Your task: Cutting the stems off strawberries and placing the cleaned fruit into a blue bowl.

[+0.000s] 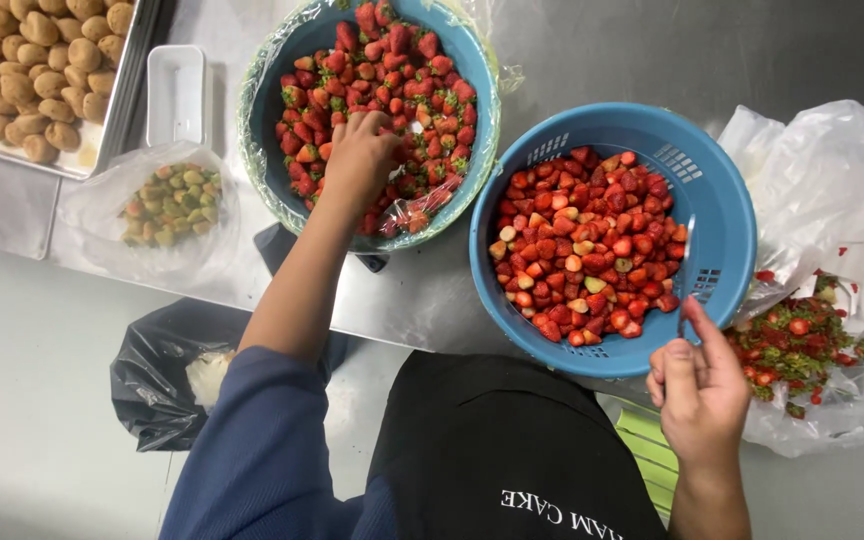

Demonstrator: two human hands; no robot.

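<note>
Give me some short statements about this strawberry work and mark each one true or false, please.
1. The left hand reaches into the lined bowl of strawberries with green tops. True.
2. The right hand is empty. False: it holds a small knife.
3. The blue colander holds cut strawberries. True.
4. The cut green tops lie in the white dish. False: they lie on a plastic bag at the right.
</note>
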